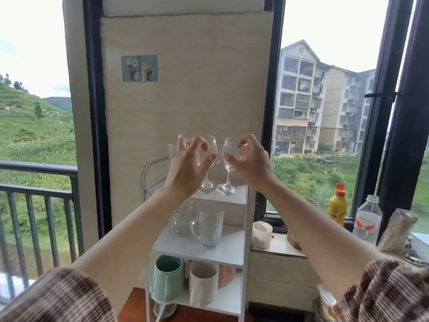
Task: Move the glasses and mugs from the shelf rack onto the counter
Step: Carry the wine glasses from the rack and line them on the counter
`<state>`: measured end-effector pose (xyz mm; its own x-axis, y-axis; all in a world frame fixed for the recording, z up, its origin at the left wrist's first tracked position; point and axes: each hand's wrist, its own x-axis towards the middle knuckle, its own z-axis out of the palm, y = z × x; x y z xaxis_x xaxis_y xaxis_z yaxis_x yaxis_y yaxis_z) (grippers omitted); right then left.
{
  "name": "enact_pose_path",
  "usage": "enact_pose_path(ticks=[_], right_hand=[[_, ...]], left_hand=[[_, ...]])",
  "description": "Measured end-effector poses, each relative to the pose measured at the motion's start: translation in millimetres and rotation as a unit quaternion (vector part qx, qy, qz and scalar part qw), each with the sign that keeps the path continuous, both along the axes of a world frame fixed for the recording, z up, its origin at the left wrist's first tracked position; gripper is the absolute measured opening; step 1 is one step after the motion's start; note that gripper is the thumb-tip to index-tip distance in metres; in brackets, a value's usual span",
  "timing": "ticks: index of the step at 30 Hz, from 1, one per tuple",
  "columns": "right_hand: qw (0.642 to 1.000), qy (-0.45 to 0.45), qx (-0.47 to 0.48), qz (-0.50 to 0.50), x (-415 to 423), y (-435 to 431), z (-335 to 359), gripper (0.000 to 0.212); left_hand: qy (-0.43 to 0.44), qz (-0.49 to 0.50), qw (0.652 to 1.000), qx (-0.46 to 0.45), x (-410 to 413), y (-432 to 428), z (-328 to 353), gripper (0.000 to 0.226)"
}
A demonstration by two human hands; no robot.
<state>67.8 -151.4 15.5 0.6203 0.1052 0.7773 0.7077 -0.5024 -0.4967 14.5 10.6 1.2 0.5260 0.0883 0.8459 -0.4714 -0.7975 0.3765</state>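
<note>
Two bare forearms and hands of a person in a striped, short-sleeved garment.
The left hand (188, 167) and right hand (249, 162) carry no rings, watch or gloves. Both sleeves (58, 296) are ribbed fabric in fine brown-and-cream stripes, loose-fitting, ending above the elbows, leaving the forearms uncovered.

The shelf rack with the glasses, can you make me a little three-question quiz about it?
1. True or false: each hand has a wine glass by its bowl, the left hand on the left wine glass and the right hand on the right wine glass.
2. Which shelf of the white shelf rack holds the clear glass mugs? A top, B middle, C bottom.
3. Fill in: on the bottom shelf, the mug beside the white mug is ____.

Key: 1 true; 2 B; 3 green, the green mug.
</note>
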Motion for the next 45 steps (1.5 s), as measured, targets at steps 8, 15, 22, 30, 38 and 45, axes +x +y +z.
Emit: enact_pose_path(ticks=[8,15,22,30,38,45], right_hand=[[0.994,0.069,0.084,0.002,-92.6,-19.6,-19.8,0.055],[0.969,0.185,0.158,-0.048,-186.4,-78.9,-81.8,0.067],[0.942,0.251,0.177,-0.138,-296.4,-182.0,-134.5,0.041],[0.883,0.287,0.218,-0.301,-429.5,-340.8,-173.1,0.047],[0.828,0.285,0.212,-0.435,-590.8,-537.2,-197.6,0.066],[0.765,0.282,0.223,-0.535,-721.2,-682.5,-218.4,0.066]], left_hand=[[0.035,-0.070,0.997,-0.023,-73.2,6.4,-20.9,0.016],[0.112,-0.202,0.973,-0.032,-131.5,-42.3,-87.8,0.026],[0.219,-0.335,0.915,-0.053,-187.1,-145.3,-153.9,0.075],[0.267,-0.456,0.849,-0.002,-260.1,-331.9,-186.3,0.090],[0.283,-0.535,0.796,0.016,-378.5,-564.8,-210.1,0.087],[0.343,-0.597,0.725,0.020,-492.0,-744.1,-232.2,0.071]])
